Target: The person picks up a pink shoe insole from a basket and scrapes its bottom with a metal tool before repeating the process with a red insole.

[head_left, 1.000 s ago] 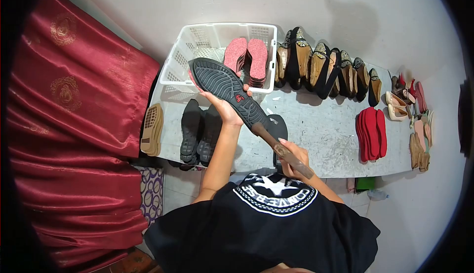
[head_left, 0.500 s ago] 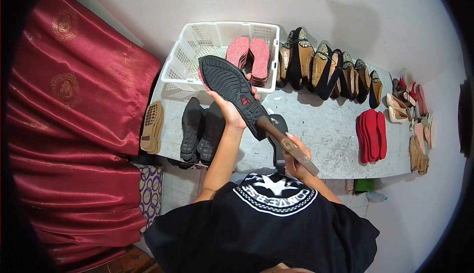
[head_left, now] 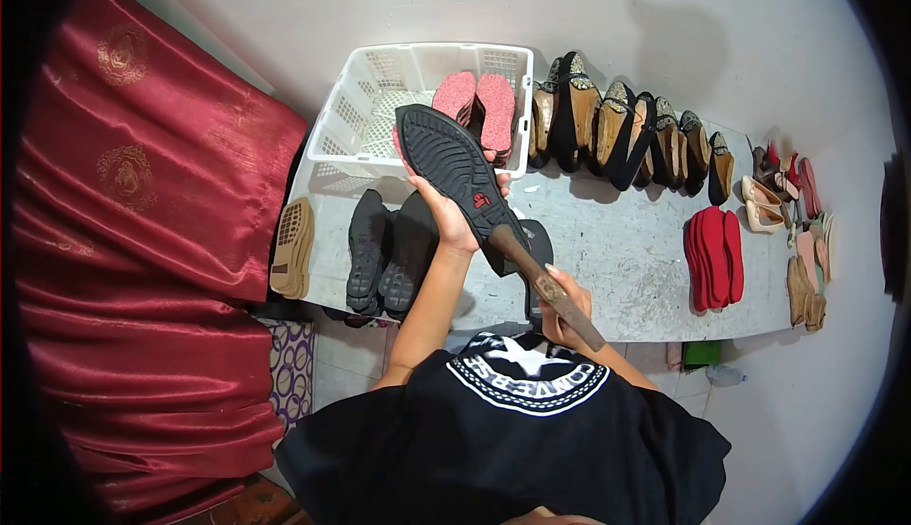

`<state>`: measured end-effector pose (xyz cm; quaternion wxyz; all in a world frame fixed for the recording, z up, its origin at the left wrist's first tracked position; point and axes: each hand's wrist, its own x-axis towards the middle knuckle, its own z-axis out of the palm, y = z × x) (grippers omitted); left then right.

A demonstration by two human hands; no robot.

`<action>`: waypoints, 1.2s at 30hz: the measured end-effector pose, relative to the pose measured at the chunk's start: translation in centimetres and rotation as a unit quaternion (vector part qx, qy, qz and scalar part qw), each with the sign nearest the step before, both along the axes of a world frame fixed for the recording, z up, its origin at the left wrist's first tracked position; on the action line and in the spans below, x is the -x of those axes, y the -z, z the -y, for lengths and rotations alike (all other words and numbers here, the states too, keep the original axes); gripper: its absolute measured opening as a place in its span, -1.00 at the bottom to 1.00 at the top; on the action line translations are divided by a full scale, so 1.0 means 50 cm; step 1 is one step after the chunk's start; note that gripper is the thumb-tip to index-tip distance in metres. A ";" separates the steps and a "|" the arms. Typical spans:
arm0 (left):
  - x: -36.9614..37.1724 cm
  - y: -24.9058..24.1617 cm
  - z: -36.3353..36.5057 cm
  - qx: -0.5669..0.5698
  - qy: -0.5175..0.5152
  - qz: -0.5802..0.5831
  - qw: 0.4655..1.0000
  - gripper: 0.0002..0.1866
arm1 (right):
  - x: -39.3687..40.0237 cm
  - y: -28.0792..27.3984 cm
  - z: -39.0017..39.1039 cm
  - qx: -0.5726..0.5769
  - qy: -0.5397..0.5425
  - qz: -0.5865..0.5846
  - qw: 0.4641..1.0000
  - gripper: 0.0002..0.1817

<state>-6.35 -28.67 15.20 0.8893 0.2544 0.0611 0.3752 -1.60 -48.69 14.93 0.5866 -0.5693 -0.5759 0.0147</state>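
Observation:
Raised over the front of the white basket is a black shoe sole point(head_left: 446, 166), its ridged tread facing up with a small red mark near the heel. A strip of pink shows along its left edge. My left hand point(head_left: 450, 219) grips this sole from below, thumb side along the edge and fingertips showing on its far side. In my right hand point(head_left: 569, 303) is a brown wooden stick point(head_left: 543, 283), its upper end overlapping the heel of the sole. Behind the stick stands a black shoe-shaped piece point(head_left: 534, 243), partly hidden.
Pink insoles stand in the white basket point(head_left: 327, 159). Black soles point(head_left: 406, 259) and tan soles point(head_left: 292, 250) lie left on the grey table point(head_left: 626, 250). Black shoes point(head_left: 617, 136) line the wall; red insoles point(head_left: 714, 259) and more footwear point(head_left: 764, 204) lie right. A red curtain point(head_left: 152, 221) hangs left.
The sole has shifted slightly right, with my left hand. The stick's lower end has moved a little left and down, and my right hand has moved slightly with it.

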 end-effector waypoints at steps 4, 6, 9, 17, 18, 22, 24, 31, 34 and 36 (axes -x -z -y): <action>-0.005 0.000 0.019 -0.003 0.002 -0.006 1.000 0.00 | -0.019 -0.051 -0.011 0.133 -0.010 -0.012 0.991 -0.51; -0.006 -0.003 0.021 0.024 -0.001 0.002 1.000 -0.01 | -0.019 -0.026 -0.011 0.050 0.011 -0.013 0.999 -0.52; -0.007 0.006 0.017 0.016 0.008 0.007 1.000 0.00 | -0.017 -0.012 -0.007 0.042 0.018 -0.038 0.998 -0.55; -0.017 0.017 0.030 -0.002 0.024 -0.031 0.999 0.00 | -0.024 -0.023 -0.017 0.042 0.039 -0.050 0.997 -0.58; -0.022 0.017 0.033 -0.015 0.011 -0.052 0.998 0.00 | -0.035 -0.041 -0.023 0.071 0.032 -0.019 0.997 -0.59; -0.020 -0.003 0.041 -0.024 0.030 -0.076 0.996 0.01 | -0.036 -0.031 -0.027 0.017 0.025 0.012 0.999 -0.59; -0.020 -0.007 0.046 -0.020 0.039 -0.070 0.997 0.02 | -0.032 -0.036 -0.036 -0.017 0.039 0.036 0.998 -0.59; -0.013 0.002 0.046 -0.033 0.058 -0.088 0.994 0.03 | -0.031 -0.032 -0.045 0.013 0.021 -0.023 0.999 -0.59; -0.008 0.010 0.052 -0.053 0.071 -0.103 0.991 0.04 | -0.048 -0.059 -0.051 0.081 -0.002 -0.004 0.997 -0.56; -0.010 0.006 0.053 -0.040 0.091 -0.085 0.991 0.04 | -0.043 -0.044 -0.057 0.011 0.029 0.020 0.999 -0.56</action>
